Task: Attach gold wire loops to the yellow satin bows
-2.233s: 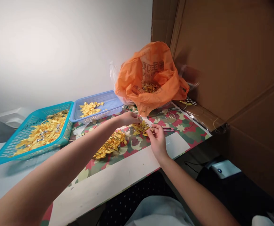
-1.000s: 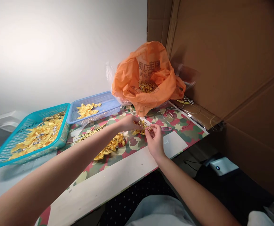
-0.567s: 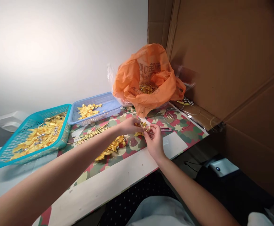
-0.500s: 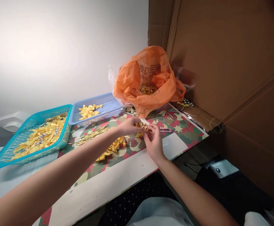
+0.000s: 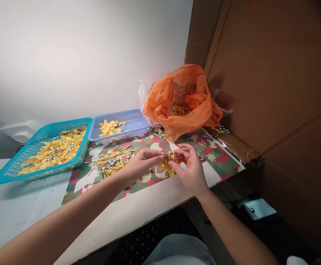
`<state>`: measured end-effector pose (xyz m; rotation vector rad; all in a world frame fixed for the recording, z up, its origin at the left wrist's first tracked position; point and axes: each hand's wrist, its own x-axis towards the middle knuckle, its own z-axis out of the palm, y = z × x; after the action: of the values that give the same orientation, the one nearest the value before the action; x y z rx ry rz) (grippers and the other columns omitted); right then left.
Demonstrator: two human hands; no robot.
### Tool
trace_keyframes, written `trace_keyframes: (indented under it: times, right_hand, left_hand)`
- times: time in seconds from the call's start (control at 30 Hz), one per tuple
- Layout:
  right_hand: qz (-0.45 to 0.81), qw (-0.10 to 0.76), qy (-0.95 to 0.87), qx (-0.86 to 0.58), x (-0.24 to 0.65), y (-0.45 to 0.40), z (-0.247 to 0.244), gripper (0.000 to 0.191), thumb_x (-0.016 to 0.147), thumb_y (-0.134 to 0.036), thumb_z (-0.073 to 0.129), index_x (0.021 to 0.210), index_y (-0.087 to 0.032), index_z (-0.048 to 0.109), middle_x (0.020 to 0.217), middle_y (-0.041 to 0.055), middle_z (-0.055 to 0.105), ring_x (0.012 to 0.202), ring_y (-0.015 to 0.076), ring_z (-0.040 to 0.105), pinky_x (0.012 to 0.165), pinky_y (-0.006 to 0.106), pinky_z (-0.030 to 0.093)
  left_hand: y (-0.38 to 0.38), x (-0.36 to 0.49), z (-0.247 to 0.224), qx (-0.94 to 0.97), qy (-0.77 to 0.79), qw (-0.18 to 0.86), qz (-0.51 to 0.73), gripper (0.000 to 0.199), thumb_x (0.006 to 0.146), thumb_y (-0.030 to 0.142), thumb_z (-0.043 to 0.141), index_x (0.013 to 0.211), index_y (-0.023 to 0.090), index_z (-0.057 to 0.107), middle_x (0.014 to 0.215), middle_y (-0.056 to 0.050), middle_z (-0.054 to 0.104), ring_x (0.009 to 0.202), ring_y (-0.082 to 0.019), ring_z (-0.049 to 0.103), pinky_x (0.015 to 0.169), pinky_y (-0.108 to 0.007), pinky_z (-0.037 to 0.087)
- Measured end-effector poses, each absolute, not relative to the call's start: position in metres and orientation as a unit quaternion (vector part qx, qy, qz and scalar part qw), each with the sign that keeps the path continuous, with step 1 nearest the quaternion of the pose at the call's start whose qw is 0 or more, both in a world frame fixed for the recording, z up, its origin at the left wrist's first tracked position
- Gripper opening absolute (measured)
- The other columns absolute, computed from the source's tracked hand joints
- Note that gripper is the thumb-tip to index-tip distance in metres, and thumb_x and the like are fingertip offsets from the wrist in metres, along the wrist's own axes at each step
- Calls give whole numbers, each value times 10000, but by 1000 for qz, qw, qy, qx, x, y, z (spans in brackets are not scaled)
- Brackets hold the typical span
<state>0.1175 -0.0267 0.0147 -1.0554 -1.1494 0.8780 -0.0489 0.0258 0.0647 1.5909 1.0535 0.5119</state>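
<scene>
Over the patterned mat, both hands hold a small bunch of yellow ribbon bows [image 5: 165,168] between them; loops of gold wire tie [image 5: 169,156] stand up along its top. My left hand [image 5: 146,162] is closed on the bunch's left end, thumb along the near side. Closed on the right end is my right hand [image 5: 190,165], with its thumb below the loops and its index finger raised. Partly behind my left wrist lies a pile of yellow bows with silver bells [image 5: 112,167]. Loose gold wire ties [image 5: 116,154] are spread just beyond that pile.
A teal basket [image 5: 90,141] of yellow bows and silver bells stands at the left, beside a blue basket [image 5: 136,129] with fewer bows. An orange plastic bag [image 5: 174,123] holding gold pieces stands at the back. Cardboard [image 5: 259,73] walls the right side.
Both hands have come slightly nearer, with the bunch turned so its gold loops show on top. My right index finger has lifted. The whole view has shifted a little.
</scene>
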Motion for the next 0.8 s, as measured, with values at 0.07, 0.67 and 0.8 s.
trace_keyframes:
  times: [0.07,0.67,0.8]
  right_hand:
    - [380,622,-501,-467,115,-31,15,462,740,-182,709,1130,-276,480,1000,14,688,927,183,665,848,358,534]
    - [336,643,-496,-477,110,-47,15,411,752,-164,698,1095,-260,493,876,-2,681,848,161,666,803,328,537]
    - [341,640,-496,-478,111,-47,13,411,754,-171,699,1096,-259,489,861,-7,679,825,157,667,786,322,536]
  left_hand:
    - [18,-52,64,676,444,542,231,294,803,440,625,738,176,735,572,13,572,500,-90,422,465,-221,277]
    - [-14,-39,29,537,408,631,383,149,720,333,743,778,204,790,711,-20,714,663,-125,570,627,-236,430]
    - [-15,-34,27,510,406,646,398,120,694,307,750,746,208,793,653,-7,683,605,-102,513,582,-226,381]
